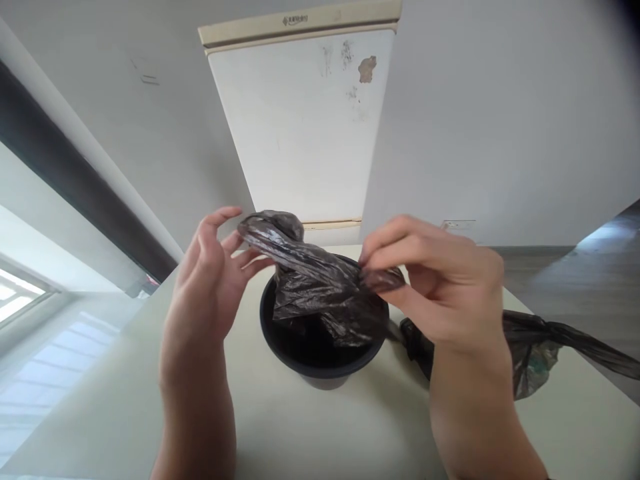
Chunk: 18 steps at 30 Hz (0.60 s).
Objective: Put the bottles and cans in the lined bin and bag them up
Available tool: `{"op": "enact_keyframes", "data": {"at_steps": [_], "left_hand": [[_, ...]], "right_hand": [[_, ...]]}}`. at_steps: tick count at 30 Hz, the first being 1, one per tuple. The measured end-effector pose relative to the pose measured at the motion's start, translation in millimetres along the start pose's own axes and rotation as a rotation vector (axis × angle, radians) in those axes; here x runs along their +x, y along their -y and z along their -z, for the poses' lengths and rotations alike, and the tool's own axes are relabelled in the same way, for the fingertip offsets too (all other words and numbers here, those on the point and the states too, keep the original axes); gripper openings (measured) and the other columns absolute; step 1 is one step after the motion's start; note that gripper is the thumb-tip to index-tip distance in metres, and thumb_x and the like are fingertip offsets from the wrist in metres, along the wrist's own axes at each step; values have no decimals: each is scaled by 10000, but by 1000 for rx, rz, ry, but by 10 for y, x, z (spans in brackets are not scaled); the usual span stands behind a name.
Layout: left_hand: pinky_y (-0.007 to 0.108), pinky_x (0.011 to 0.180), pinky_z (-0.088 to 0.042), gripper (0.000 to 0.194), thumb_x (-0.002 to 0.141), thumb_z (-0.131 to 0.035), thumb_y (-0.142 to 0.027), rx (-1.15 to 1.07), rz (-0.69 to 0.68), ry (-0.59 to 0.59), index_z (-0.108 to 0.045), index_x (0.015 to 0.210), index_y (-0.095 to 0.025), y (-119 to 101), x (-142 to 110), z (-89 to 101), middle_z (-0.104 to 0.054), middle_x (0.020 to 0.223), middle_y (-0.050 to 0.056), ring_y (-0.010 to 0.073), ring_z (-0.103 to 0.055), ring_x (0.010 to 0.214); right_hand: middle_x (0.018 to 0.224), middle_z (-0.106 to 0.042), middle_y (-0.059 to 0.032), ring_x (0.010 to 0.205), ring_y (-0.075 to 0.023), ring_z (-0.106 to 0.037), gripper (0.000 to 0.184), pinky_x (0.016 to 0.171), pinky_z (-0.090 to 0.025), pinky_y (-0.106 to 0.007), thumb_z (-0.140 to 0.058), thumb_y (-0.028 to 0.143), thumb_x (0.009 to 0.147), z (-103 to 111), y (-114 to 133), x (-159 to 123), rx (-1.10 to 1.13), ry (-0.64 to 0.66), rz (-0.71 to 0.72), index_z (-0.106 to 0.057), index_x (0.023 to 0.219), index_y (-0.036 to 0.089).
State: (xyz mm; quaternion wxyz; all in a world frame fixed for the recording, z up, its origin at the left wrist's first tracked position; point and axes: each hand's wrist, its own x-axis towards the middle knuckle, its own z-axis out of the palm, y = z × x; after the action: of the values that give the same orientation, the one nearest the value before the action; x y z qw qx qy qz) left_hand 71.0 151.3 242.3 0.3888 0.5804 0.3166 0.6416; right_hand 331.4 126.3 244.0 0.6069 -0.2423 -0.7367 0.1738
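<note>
A crumpled black plastic bag [320,280] stretches across the mouth of a dark round bin [280,347], part of it hanging into the bin. My right hand [435,273] pinches the bag's right end between thumb and fingers, above the bin's right rim. On the other side, my left hand [213,267] has its fingers spread, with the fingertips touching the bag's left end or just behind it. The bin stands upright, its inside mostly dark and partly covered by the bag.
The bin is on a pale table [280,427]. A second black bag [537,360], filled and knotted, lies on the table to the right, partly behind my right forearm. A worn white fridge [305,127] stands beyond the table against a grey wall. A window [20,293] is at the left.
</note>
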Motion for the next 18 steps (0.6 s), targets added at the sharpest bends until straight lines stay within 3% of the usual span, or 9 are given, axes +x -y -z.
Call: {"op": "enact_keyframes", "data": {"at_steps": [3,5,8,10,12,15,18], "left_hand": [[351,744,-647,730,672,-904,-652,159,-15,173,-663,1234,-254,-38,-133,-125,-734,1069,96,256,-743,922],[310,724,-633,546,722,-926,-512,290,-29,195,-707,1137,-234,-28,-204,-189,-737,990,62,219,-737,864],[265,683,-598,211,874,-822,-354,384,-80,71,-733,1004,-214,33,-227,-242,-733,911,31,167,-712,790],[244,677,-576,131,923,-764,-307,390,-146,-67,-724,1012,-219,74,-199,-256,-733,941,26,153,-704,809],[229,661,-548,119,953,-730,-309,379,-192,-175,-705,1032,-225,93,-167,-265,-726,954,21,143,-691,812],[227,639,-511,140,986,-691,-356,348,-207,-207,-683,1048,-231,84,-153,-286,-689,861,0,128,-650,737],[228,656,-499,92,996,-663,-313,351,-209,-196,-697,1002,-227,49,-168,-311,-655,825,-6,126,-629,735]], "right_hand": [[778,-632,-6,607,-139,-576,76,527,-492,-286,-712,331,960,-189,55,-26,103,10,-247,-701,949,257],[734,-581,20,510,-100,-492,154,447,-427,-250,-705,400,971,-271,36,-40,204,39,-383,-661,984,253],[683,-492,50,453,-74,-376,228,394,-341,-224,-680,479,984,-283,-42,-39,311,-27,-457,-621,1011,261],[690,-470,51,483,-87,-389,249,415,-358,-224,-646,517,1000,-239,-84,-22,308,-124,-455,-614,1059,277],[762,-518,28,582,-116,-489,282,491,-446,-241,-640,538,999,-191,-95,3,257,-161,-437,-616,1146,298],[1008,-616,-32,839,-174,-610,399,676,-560,-297,-737,522,936,-160,-66,30,140,-32,-361,-624,1261,319],[1157,-618,-69,974,-214,-613,257,801,-579,-365,-766,441,926,-166,-41,24,39,121,-160,-710,1131,296]]}}
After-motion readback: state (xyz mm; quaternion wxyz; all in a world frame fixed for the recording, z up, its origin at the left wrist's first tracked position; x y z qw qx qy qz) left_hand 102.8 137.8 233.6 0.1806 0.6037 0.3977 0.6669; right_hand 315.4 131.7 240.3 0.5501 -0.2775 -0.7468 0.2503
